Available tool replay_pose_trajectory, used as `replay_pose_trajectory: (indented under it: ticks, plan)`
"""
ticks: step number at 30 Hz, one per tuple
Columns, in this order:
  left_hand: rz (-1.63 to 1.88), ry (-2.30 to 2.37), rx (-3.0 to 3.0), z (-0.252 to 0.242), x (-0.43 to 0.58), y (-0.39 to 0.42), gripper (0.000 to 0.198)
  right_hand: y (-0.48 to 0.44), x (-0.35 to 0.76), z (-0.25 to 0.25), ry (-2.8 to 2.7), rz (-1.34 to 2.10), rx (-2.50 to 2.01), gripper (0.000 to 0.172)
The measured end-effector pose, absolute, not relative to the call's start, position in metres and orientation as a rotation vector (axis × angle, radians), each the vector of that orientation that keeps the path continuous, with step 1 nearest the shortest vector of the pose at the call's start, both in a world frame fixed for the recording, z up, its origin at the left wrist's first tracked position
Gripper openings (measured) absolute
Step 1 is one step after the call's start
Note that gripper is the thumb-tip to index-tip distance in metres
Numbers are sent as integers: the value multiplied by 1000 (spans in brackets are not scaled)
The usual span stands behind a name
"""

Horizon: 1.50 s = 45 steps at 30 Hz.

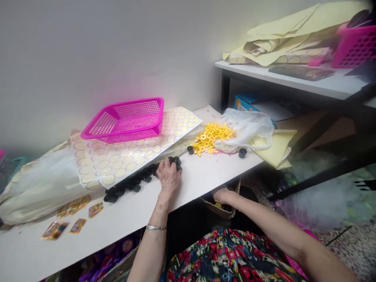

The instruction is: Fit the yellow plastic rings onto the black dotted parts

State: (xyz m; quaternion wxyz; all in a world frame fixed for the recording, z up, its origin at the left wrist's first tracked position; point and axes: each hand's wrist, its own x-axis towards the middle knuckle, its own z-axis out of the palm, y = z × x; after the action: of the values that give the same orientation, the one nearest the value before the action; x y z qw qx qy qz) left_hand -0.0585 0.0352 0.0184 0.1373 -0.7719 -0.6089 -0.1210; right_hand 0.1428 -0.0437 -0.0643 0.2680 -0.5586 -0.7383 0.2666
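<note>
My left hand point(169, 175) rests on the right end of a row of small black round pieces point(135, 182) on the white table point(194, 176), its fingers bent over a few of them. Below the table's front edge, my right hand point(225, 196) reaches into a cardboard box point(226, 212); its fingers are hidden inside. Something yellow shows in that box. A heap of yellow rings point(213, 135) lies farther back on the table, with one black piece point(190, 150) at its left and another point(242, 153) at its right.
A pink basket point(126, 121) stands on sheets of round stickers point(123, 168). Small shiny packets point(78, 226) lie at the left. A clear plastic bag point(249, 125) sits beside the rings. At the right, a shelf point(282, 80) bears yellow paper and another pink basket point(355, 47).
</note>
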Motion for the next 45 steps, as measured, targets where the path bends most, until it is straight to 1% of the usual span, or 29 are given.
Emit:
replay_pose_trajectory:
  ticks: [1,2,4,6,7,8,9,11,13,15,17,19,23,25,28,31,33,39,45]
  plan:
    - [-368,-1755,-2242,18,-58,36,22,-50,146,-61,-2049,751,-1553,13]
    - [-386,-1746,-2253,17,-58,36,22,-56,150,-55,-2128,791,-1595,14]
    - [-428,-1730,-2278,15,-56,35,20,-67,160,-36,-2287,900,-1620,11]
    - [-493,-1723,-2315,12,-53,36,18,-69,171,-12,-2485,1190,-1537,9]
    - [-536,-1720,-2346,9,-51,37,17,-65,176,1,-2453,1354,-1476,11]
    - [-588,-1721,-2380,6,-49,38,17,-58,180,12,-2349,1422,-1428,14]
    - [-653,-1733,-2413,3,-46,39,17,-47,183,21,-2245,1371,-1441,16]
    - [-815,-1817,-2452,-3,-39,42,18,-21,186,30,-2060,940,-1608,18]
    - [-1014,-2009,-2430,-8,-31,44,19,8,184,29,-1929,529,-1843,20]
    - [-1223,-2227,-2404,-12,-22,43,24,32,180,21,-1932,330,-1992,21]
    - [-1439,-2381,-2416,-16,-13,41,34,47,175,11,-2007,258,-2074,21]
    - [-1639,-2403,-2472,-21,-5,38,38,55,171,2,-2067,205,-2105,23]
    - [-1935,-2369,-2535,-32,7,33,31,56,169,-4,-2108,113,-2081,23]
    - [-2016,-2402,-2555,-37,11,31,30,53,169,-2,-2104,149,-2025,21]
    - [-2029,-2440,-2552,-42,13,30,30,44,164,5,-2101,279,-1795,17]
    - [-1956,-2428,-2525,-44,14,30,30,35,155,12,-2166,338,-1554,17]
    - [-1890,-2382,-2533,-45,14,30,27,30,149,16,-2239,299,-1500,17]
    - [-1786,-2225,-2582,-44,12,28,26,30,139,17,-2447,83,-1520,21]
    - [-1681,-2209,-2607,-46,12,32,25,29,137,20,-2594,-40,-1472,20]
